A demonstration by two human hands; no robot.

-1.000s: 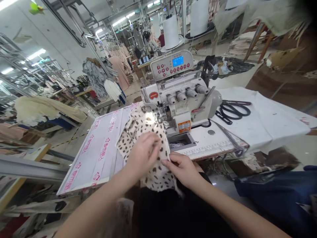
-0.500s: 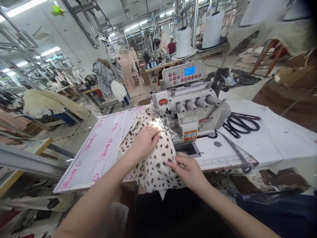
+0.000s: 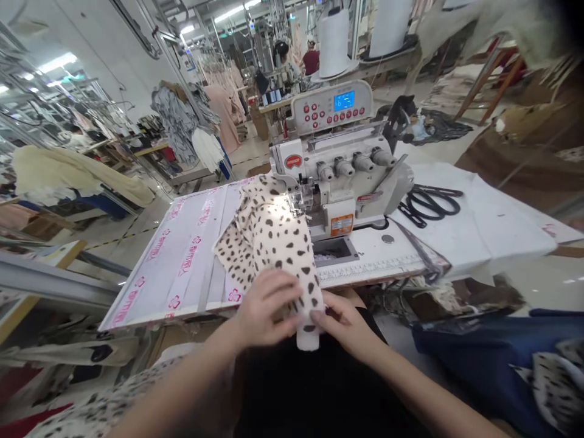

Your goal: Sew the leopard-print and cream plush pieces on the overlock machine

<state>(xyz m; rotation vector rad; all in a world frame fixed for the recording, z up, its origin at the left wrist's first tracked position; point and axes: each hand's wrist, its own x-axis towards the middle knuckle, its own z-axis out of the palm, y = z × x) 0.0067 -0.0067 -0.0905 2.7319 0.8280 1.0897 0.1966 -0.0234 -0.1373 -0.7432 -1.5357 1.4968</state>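
Observation:
A white fabric piece with dark spots (image 3: 285, 237) runs from under the presser foot of the overlock sewing machine (image 3: 337, 170) down over the table's front edge. My left hand (image 3: 269, 306) grips the near part of the cloth from the left, thumb and fingers closing about it. From the right, my right hand (image 3: 344, 319) pinches the cloth's right edge between thumb and fingers. A narrow folded end of the fabric hangs between both hands, above my dark-clothed lap. The machine's lamp lights the cloth at the needle, which I cannot make out clearly.
Black-handled scissors (image 3: 431, 204) lie right of the machine. White thread cones (image 3: 334, 45) stand behind it. The table's left part (image 3: 168, 261) has a white covering with pink print. More spotted fabric (image 3: 554, 383) lies at lower right. A person (image 3: 311, 58) sits far back.
My left hand has moved from beside the needle down to the near end of the cloth. The near edge is now gathered into a narrow fold. The view has tilted down.

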